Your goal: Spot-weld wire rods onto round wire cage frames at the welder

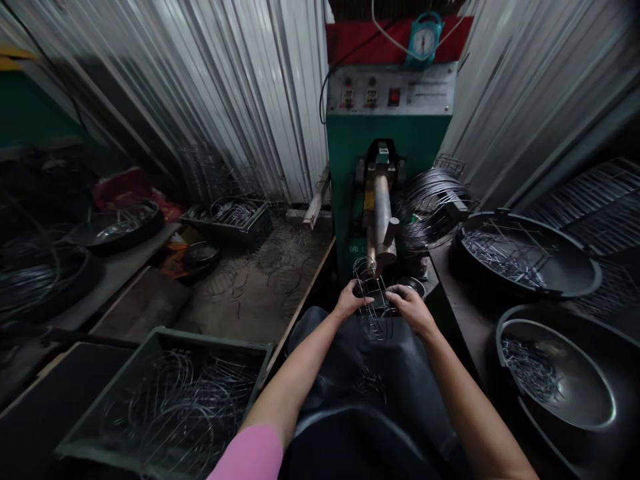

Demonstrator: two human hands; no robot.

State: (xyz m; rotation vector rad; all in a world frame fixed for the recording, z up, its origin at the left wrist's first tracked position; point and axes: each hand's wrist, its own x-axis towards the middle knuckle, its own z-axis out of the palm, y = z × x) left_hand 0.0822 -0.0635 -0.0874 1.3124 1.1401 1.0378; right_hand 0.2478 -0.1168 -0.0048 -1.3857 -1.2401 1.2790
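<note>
A small wire basket frame [373, 300] sits under the metal arm of a green machine [383, 200], just above my lap. My left hand [353, 300] is closed on the frame's left side. My right hand [410, 303] is closed on its right side, fingers curled over the wires. Both forearms reach forward over my dark apron [370, 380].
A grey crate of wire rings [165, 400] stands at lower left. Dark pans of short wire pieces [525, 257] [555, 373] sit on the right bench. A coil of wire rings [433, 203] hangs beside the machine. More trays and loose wires lie on the floor at left [235, 217].
</note>
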